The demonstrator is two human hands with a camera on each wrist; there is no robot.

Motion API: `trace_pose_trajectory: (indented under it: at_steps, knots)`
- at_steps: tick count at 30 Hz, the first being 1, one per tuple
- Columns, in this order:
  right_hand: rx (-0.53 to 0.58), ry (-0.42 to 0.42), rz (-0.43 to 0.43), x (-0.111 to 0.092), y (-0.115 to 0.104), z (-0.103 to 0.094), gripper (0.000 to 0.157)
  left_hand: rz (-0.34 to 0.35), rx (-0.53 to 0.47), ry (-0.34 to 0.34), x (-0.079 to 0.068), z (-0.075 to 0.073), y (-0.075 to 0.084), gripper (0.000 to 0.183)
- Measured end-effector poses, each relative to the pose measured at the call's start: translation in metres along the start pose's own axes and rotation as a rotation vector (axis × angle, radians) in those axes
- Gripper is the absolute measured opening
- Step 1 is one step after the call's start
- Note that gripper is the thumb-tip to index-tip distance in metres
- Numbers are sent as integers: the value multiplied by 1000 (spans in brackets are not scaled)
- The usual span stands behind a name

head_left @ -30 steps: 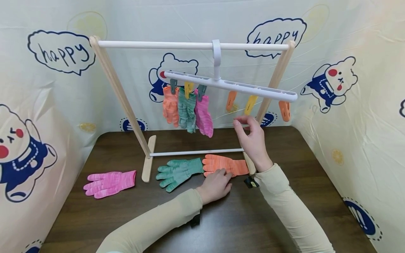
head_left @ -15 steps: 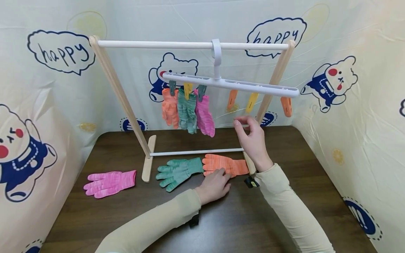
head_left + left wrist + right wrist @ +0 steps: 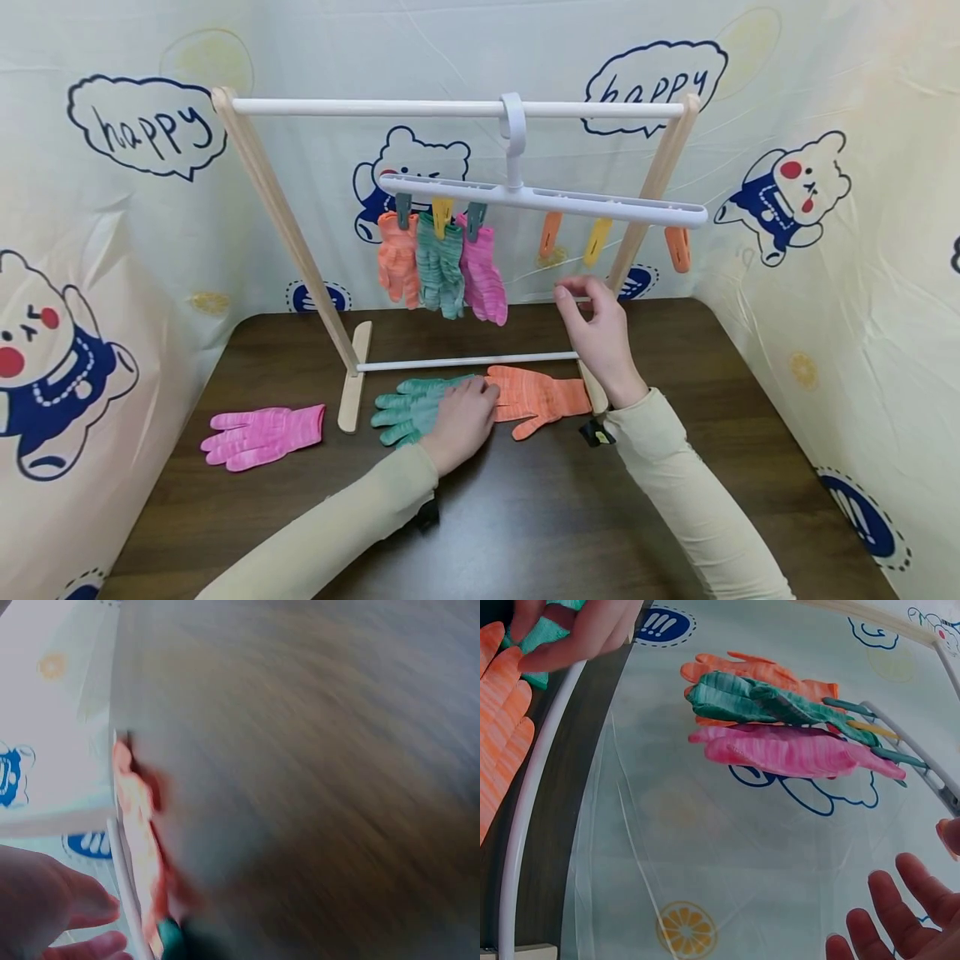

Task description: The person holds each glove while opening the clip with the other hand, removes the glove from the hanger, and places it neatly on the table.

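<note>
My left hand (image 3: 463, 417) is low over the green glove (image 3: 408, 408), covering its cuff end. In the right wrist view its loosely bent fingers (image 3: 562, 652) are between the green cuff and the fingertips of the orange glove (image 3: 502, 727). That orange glove lies flat on the table, to the right of the green one. A pink glove (image 3: 262, 437) lies farther left. My right hand (image 3: 596, 333) is raised below the yellow clothespin (image 3: 597, 242), thumb and fingers apart, holding nothing. Orange (image 3: 397, 262), green (image 3: 441, 267) and pink (image 3: 483, 275) gloves hang from clothespins on the hanger (image 3: 525, 196).
A drying rack with wooden legs (image 3: 288, 233) and a white top rod (image 3: 360, 107) carries the tilted hanger. Orange clothespins (image 3: 550, 235) and a yellow one dangle at its right half without gloves. The low rod (image 3: 465, 362) runs behind the gloves. Printed curtain (image 3: 795, 250) surrounds the table.
My left hand has moved left from the orange glove to the green glove's cuff, uncovering the orange thumb. The hanger has swung slightly. My right hand stays in place.
</note>
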State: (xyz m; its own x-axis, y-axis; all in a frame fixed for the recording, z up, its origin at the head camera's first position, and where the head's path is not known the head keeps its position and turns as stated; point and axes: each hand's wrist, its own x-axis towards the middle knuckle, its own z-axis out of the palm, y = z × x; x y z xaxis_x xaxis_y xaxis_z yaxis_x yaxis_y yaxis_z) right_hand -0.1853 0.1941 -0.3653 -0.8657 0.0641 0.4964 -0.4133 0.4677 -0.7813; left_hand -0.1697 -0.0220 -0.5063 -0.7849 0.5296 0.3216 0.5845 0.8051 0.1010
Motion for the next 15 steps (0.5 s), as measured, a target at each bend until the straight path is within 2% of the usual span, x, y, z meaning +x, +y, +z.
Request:
trace_pose_trajectory:
  at_steps: [7, 15]
  knots:
    - [10, -8, 15, 0, 0, 3, 28, -51, 46, 0, -13, -4, -24, 17]
    - [16, -29, 25, 1, 1, 5, 29, -59, 54, -43, -23, -6, -37, 14]
